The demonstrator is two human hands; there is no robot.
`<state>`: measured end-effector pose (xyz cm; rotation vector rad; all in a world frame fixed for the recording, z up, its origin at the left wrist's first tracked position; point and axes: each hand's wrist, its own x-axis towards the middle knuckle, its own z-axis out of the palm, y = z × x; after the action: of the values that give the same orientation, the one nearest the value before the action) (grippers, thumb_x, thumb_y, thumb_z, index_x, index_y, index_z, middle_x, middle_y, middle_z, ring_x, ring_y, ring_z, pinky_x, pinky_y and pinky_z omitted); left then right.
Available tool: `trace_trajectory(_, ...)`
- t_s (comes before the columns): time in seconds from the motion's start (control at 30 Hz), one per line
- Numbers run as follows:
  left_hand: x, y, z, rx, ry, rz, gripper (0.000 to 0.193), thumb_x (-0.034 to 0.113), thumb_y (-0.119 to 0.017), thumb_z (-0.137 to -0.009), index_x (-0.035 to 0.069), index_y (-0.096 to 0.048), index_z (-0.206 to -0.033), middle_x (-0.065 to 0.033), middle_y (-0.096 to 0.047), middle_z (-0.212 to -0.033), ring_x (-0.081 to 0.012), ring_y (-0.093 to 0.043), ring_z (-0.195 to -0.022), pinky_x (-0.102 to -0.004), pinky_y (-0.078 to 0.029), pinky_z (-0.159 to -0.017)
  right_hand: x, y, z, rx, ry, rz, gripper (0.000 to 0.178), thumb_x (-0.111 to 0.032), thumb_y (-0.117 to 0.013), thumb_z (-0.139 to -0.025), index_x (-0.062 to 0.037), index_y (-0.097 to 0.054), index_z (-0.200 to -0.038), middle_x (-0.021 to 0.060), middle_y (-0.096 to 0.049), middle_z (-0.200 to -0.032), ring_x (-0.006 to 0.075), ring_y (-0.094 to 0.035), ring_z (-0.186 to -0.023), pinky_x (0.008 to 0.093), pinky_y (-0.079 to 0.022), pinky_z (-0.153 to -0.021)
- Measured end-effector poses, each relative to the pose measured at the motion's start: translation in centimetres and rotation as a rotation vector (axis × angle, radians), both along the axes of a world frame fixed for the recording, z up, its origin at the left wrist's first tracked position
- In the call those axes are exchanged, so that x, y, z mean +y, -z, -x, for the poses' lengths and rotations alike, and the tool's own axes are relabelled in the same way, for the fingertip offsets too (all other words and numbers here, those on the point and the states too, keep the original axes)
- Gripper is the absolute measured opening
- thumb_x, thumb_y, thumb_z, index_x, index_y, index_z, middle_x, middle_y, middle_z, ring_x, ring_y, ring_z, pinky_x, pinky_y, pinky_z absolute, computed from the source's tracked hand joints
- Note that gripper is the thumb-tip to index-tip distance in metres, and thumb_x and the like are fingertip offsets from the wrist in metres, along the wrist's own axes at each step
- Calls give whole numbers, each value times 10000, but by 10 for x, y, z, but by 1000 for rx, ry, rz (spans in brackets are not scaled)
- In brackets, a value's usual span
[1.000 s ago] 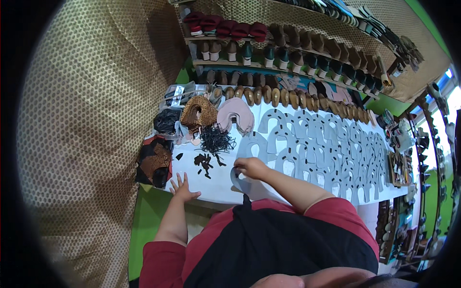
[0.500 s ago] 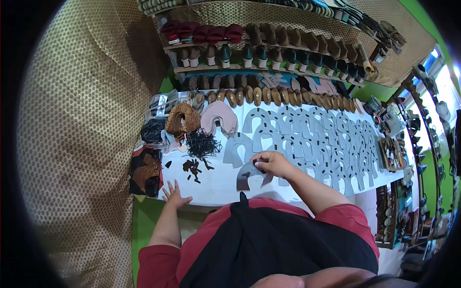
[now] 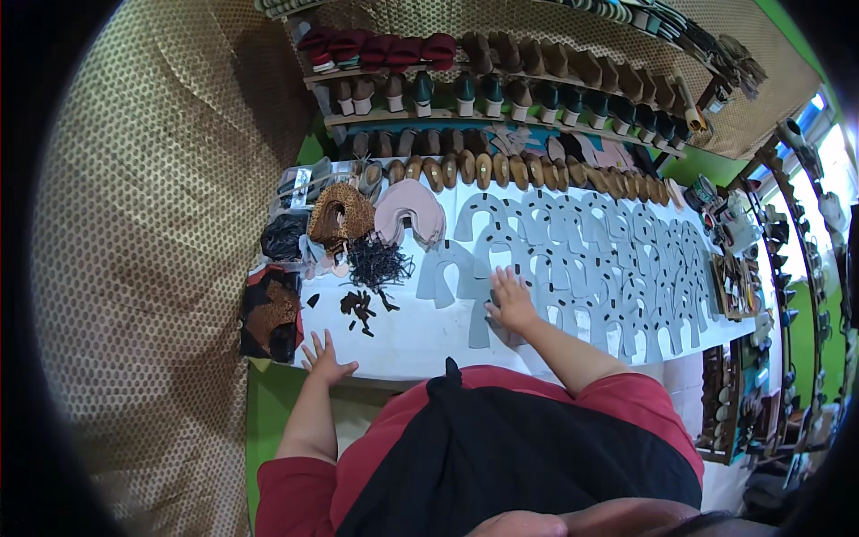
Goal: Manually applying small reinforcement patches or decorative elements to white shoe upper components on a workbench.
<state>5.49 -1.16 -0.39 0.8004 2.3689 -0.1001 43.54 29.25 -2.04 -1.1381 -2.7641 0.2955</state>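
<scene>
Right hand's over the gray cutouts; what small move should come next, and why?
Probably lift the right hand off the gray cutout partly beneath it: the hand is open, appears to hold nothing, and that piece lies on the table.

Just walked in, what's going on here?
The person's right hand is spread over a flat grey arch-shaped piece. The left hand, spread and empty, is at the white-covered table's near edge. Similar grey pieces, many with small black tabs, cover much of it; short black strips lie heaped left.
</scene>
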Motion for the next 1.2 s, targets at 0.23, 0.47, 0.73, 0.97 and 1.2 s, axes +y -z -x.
trace_trajectory(0.23,-2,-3,-1,-13,6,-1,1355,593,-826,-656,264,104,-1585,-117,231,-1636,-467,180,-1480,-650,18,-1155,-27,13,19,-120,-1,59,724,-536,-508,-943,-72,-378,-1484,160,-227,-1614,346,-169,-1508,657,-98,-1161)
trace_trajectory(0.47,-2,-4,3,-27,1,6,1357,606,-820,-651,273,107,-1584,-108,240,-1634,-473,191,-1475,-657,23,-1150,-40,14,112,55,-194,38,502,-402,-665,-854,-154,-597,-1286,119,-417,-1504,351,-329,-1432,773,-188,-1060)
trace_trajectory(0.73,-4,-6,4,-48,9,-12,1346,619,-814,-650,291,95,-1586,-97,214,-1644,-460,199,-1477,-652,33,-1153,-73,7,210,-7,-331,75,272,-304,-683,-835,-174,-697,-1073,51,-661,-1119,263,-516,-1241,775,-185,-1068)
trace_trajectory(0.97,-7,-5,6,-39,22,-21,1327,631,-801,-654,306,86,-1586,-99,210,-1644,-466,191,-1477,-650,18,-1156,-70,13,219,152,-287,21,138,-221,-653,-823,-161,-735,-916,32,-675,-841,233,-609,-995,736,-196,-1096)
trace_trajectory(1.2,-7,-6,7,-55,42,-14,1320,636,-791,-661,287,79,-1589,-114,200,-1645,-475,198,-1472,-655,20,-1152,-78,-6,207,86,-122,327,212,-268,-659,-837,-169,-744,-1005,80,-712,-956,289,-618,-1035,662,-262,-1092)
